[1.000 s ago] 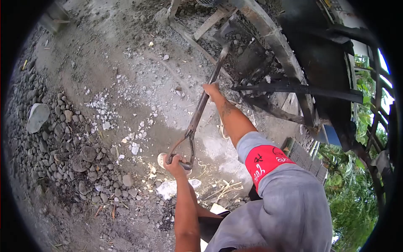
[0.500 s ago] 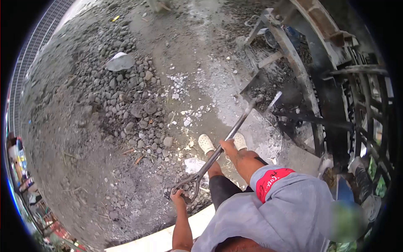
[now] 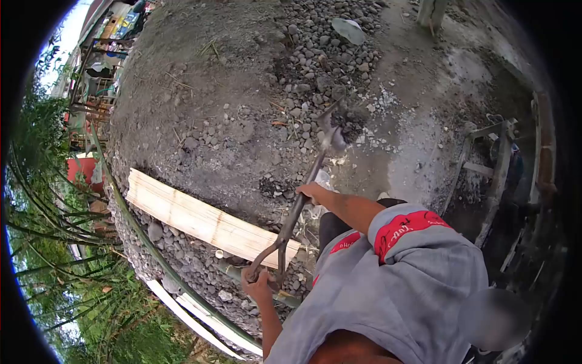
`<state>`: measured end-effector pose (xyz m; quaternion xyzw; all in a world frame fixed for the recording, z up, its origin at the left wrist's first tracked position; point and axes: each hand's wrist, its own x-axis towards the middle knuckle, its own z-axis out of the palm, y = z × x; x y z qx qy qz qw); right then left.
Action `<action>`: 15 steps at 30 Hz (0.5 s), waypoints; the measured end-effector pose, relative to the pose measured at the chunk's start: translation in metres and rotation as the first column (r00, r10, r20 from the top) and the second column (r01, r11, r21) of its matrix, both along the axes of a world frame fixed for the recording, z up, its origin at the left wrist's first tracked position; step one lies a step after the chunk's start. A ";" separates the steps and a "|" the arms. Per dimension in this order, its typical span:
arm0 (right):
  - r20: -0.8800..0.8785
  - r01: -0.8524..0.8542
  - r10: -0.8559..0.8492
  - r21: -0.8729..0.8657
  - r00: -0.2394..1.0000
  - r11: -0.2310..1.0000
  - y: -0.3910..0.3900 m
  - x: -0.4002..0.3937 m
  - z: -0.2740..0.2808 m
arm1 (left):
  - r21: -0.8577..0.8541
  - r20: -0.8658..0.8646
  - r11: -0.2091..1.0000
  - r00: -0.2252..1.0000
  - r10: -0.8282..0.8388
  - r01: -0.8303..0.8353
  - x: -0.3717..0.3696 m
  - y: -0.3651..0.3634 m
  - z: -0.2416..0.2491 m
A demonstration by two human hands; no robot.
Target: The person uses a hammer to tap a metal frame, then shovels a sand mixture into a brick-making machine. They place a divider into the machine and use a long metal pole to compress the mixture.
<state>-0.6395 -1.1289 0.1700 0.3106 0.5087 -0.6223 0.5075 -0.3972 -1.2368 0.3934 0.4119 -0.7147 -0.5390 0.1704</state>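
A shovel (image 3: 294, 219) slants across the middle of the view, its blade end up and away from me. My left hand (image 3: 258, 287) is closed around the forked grip at its near end. Farther up, my right hand (image 3: 311, 192) wraps the shaft. The blade (image 3: 328, 118) is over the ground beside the stones, partly smeared by motion. Dark, loose material (image 3: 353, 125) shows right at the blade's edge.
A split bamboo strip (image 3: 206, 222) lies on the ground left of the shovel. Grey stones (image 3: 324, 51) form a heap ahead, with a pale lump (image 3: 349, 31) on top. A wooden frame (image 3: 501, 176) stands at right; greenery (image 3: 91, 297) is at lower left.
My view has swung left. The shovel's blade has moved from the dark heap by the wooden frame to the ground beside the stones. Both hands keep their hold on the shovel.
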 end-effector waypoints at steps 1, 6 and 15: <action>-0.035 -0.030 0.027 -0.099 0.999 0.995 -0.027 -0.005 -0.005 | 0.010 0.009 1.000 1.000 -0.010 0.010 -0.003 0.013 0.019; -0.161 -0.195 0.159 -0.237 0.974 0.952 -0.100 -0.041 0.038 | -0.691 0.439 0.207 0.630 -0.641 0.693 -0.059 0.029 0.076; -0.197 0.008 -0.138 -0.546 0.971 0.838 -0.108 -0.090 0.151 | -0.889 0.252 0.105 0.666 -0.702 0.446 -0.103 -0.053 0.140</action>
